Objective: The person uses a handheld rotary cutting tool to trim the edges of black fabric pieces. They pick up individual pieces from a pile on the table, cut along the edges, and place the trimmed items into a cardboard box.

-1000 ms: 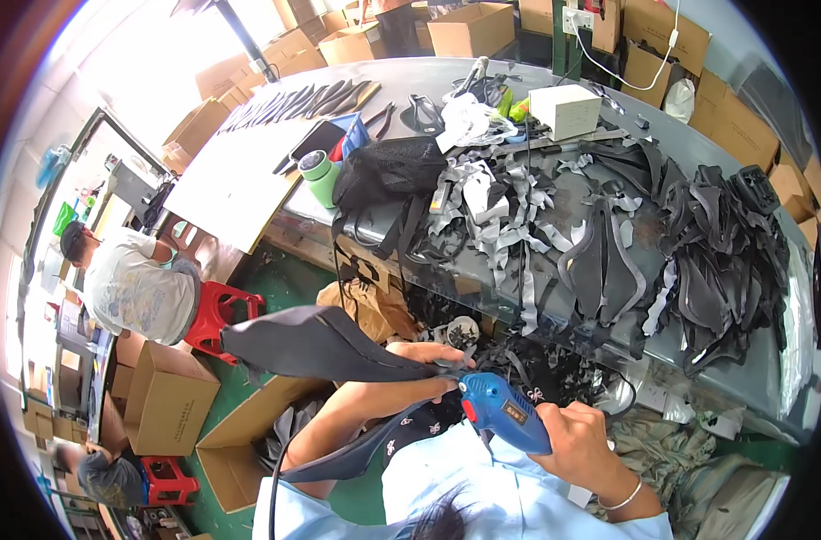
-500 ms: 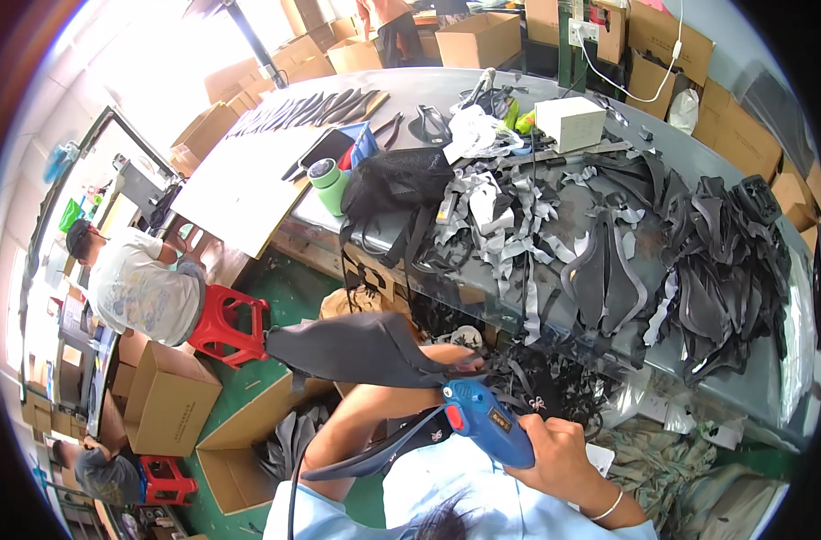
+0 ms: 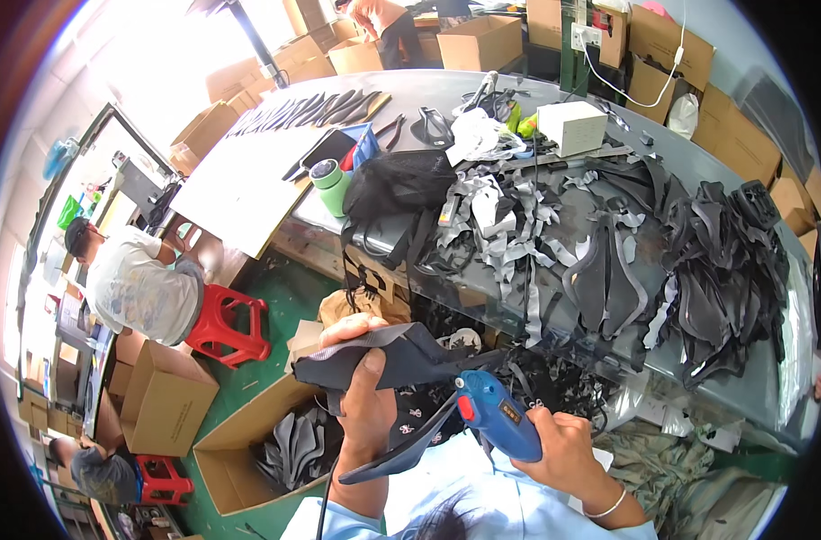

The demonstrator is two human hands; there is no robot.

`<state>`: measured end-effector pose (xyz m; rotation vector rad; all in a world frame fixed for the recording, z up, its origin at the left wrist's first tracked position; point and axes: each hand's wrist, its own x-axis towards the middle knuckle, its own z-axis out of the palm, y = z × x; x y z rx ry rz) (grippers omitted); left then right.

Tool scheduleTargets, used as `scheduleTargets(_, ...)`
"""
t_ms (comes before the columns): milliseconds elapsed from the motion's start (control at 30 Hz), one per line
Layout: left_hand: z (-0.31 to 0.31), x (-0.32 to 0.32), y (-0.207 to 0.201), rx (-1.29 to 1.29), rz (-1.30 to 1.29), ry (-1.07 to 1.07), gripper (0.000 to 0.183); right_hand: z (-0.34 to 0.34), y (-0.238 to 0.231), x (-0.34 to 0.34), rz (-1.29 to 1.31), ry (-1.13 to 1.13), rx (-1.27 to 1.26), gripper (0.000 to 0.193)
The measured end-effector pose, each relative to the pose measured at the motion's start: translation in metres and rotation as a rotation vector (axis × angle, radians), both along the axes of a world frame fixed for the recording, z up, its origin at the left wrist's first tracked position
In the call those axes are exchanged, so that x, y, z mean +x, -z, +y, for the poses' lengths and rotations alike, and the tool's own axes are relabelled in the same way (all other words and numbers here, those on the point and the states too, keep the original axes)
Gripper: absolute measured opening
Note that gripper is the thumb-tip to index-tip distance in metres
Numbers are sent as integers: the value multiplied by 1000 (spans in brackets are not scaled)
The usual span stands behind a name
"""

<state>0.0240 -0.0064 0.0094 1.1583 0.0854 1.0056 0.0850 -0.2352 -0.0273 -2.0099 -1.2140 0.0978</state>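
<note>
My left hand (image 3: 365, 409) is closed on a dark grey, curved saddle-shaped cover (image 3: 417, 356), thumb on the near side and fingertips over the top edge. A long dark flap (image 3: 406, 450) hangs below, beside my left wrist. My right hand (image 3: 559, 454) grips a blue hand-held power tool (image 3: 505, 416) with a red button. The tool's front end is close to the cover's right end; whether they touch, and the tool's working tip, I cannot make out. An open carton (image 3: 221, 459) with several dark curved pieces stands on the floor left of my left arm.
Beyond my hands, a grey table (image 3: 644, 355) bears heaped dark covers (image 3: 716, 297), cut strips (image 3: 500, 225), a black bag (image 3: 397, 184), a green bottle (image 3: 327, 187) and a white box (image 3: 570, 126). Left, a person (image 3: 145, 279) sits on a red stool (image 3: 230, 326).
My left hand has turned and come up, with its thumb now visible. The cover has shifted right and folded over. The tool moved slightly right and stays in my right hand.
</note>
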Motion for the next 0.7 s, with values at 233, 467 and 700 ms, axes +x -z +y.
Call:
scheduleTargets(233, -13, 4, 5, 124, -29, -34, 38, 5, -4, -6, 134, 2, 38, 47)
scheduleTargets(467, -23, 5, 8, 109, -55, -71, 37, 11, -18, -10, 263, -2, 60, 43)
scheduleTargets(700, -35, 4, 5, 10, 9, -56, 35, 15, -23, -12, 281, 18, 72, 43)
